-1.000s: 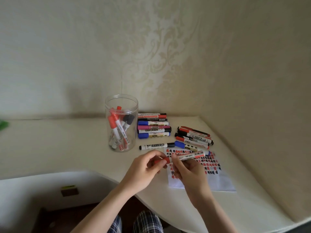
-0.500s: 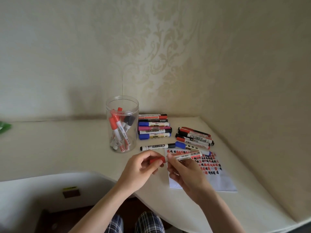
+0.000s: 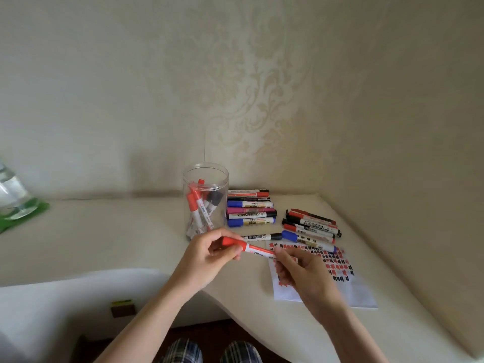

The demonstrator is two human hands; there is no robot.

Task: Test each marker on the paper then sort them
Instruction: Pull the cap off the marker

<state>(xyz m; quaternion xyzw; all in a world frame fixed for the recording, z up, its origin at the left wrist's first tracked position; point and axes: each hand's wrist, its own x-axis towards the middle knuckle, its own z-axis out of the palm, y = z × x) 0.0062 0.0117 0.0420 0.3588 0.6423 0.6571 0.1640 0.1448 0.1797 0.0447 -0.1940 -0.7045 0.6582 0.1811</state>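
Observation:
A red-capped white marker (image 3: 251, 248) lies level between my hands above the table edge. My left hand (image 3: 209, 258) pinches its red cap end; my right hand (image 3: 301, 273) grips the barrel's other end. Under my right hand lies the white paper (image 3: 348, 289), marked with rows of red and black scribbles. A clear plastic jar (image 3: 205, 197) behind my left hand holds several red and black markers. Right of the jar sits a stack of markers (image 3: 250, 208), and further right a second group (image 3: 311, 226). A black-capped marker (image 3: 262, 236) and a blue-capped marker (image 3: 306, 241) lie just above the paper.
The cream table (image 3: 104, 231) curves along its front edge and meets the wall corner at the right. A clear bottle (image 3: 13, 195) stands on a green mat (image 3: 23, 218) at the far left. A small dark block (image 3: 122, 307) sits below the table front.
The view has shifted, bringing the bottle at the far left into sight. Both hands and the red marker have moved left off the paper, with the capped end now further left in my left hand.

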